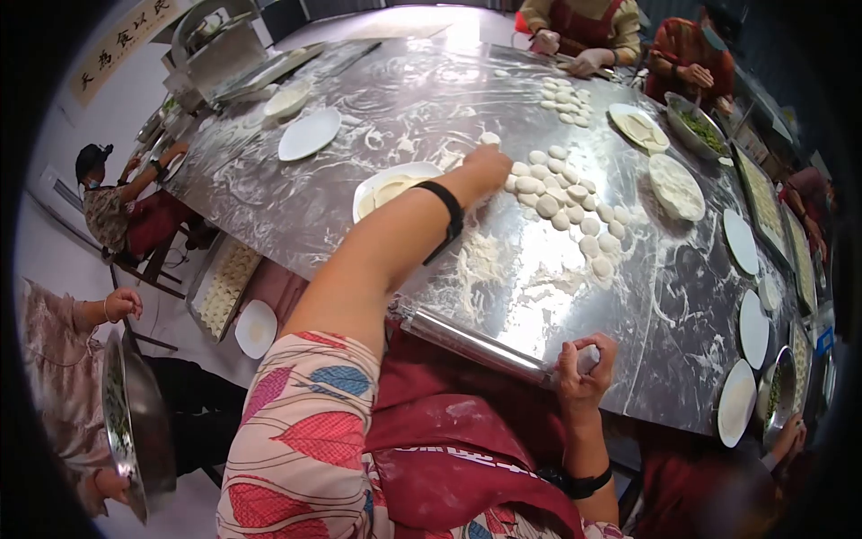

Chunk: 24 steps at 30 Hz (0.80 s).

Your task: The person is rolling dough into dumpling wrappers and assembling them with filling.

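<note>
My left hand (488, 168) reaches across the steel table, closed, beside a group of small floured dough pieces (548, 206). A small white dough piece (489, 138) shows at its fingertips. Under my left forearm, a white plate (364, 193) holding flat dough wrappers (391, 189) is partly covered. My right hand (585, 368) is wrapped around the end handle of a metal rolling pin (476, 340), which lies along the near table edge. Loose flour (480, 265) is scattered between the pin and the dough pieces.
White plates (310, 135) stand around the table (431, 99), with a bowl of green filling (700, 130) at far right. A dough machine (215, 54) is at far left. Co-workers sit around; a person at left holds a metal bowl (144, 422).
</note>
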{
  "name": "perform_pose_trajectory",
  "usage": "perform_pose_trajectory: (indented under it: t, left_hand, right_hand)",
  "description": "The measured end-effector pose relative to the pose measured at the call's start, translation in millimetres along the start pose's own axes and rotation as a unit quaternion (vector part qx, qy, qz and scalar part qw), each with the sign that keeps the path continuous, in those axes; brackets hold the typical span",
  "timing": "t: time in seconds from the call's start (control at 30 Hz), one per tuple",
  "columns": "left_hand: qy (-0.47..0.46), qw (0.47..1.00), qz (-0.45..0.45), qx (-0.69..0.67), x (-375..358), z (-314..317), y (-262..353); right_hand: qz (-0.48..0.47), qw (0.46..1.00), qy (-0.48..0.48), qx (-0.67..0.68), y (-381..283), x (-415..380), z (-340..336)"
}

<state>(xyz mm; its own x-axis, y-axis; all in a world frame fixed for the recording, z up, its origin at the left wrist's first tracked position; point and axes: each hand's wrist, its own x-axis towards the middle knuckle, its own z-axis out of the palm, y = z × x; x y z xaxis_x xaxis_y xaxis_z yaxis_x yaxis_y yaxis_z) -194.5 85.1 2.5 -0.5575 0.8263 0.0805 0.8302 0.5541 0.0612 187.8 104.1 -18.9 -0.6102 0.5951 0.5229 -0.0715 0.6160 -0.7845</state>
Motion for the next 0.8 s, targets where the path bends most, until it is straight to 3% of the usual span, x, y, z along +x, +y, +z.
perform_pose_trajectory:
  t: [0.1, 0.13, 0.3, 0.37, 0.47, 0.63, 0.73, 0.8]
  left_hand:
    - [-0.025, 0.999, 0.002, 0.039, 4.0, 7.5, -2.2]
    - [-0.029, 0.998, 0.004, 0.058, -4.1, 0.5, 1.9]
    - [-0.052, 0.989, -0.138, -0.011, -18.4, -13.7, 4.5]
    - [-0.046, 0.986, -0.161, -0.005, -19.8, -11.8, -2.9]
    - [-0.16, 0.973, -0.165, -0.021, -31.6, -39.8, -4.5]
    - [-0.047, 0.992, -0.114, -0.02, -22.4, -15.9, -3.3]
    - [0.057, 0.982, -0.064, -0.171, -39.8, -16.5, 18.3]
    - [-0.098, 0.937, -0.028, -0.333, -53.6, -25.3, 34.1]
  right_hand:
    - [0.02, 1.0, 0.004, 0.0, -4.1, 1.5, -0.2]
    - [-0.019, 0.999, -0.003, -0.03, 2.7, 1.4, -1.7]
    - [0.034, 0.999, -0.007, 0.039, 1.5, 1.0, 0.7]
    - [-0.011, 0.999, -0.006, 0.034, 9.6, 2.7, 3.3]
    - [0.002, 0.998, -0.007, 0.068, 6.2, 3.9, 7.6]
    - [0.048, 0.995, -0.012, 0.083, -11.4, 7.1, 7.5]
    - [0.045, 0.994, 0.005, 0.095, -14.2, 8.9, 10.0]
    - [0.066, 0.99, 0.001, 0.121, -6.0, 6.0, 8.6]
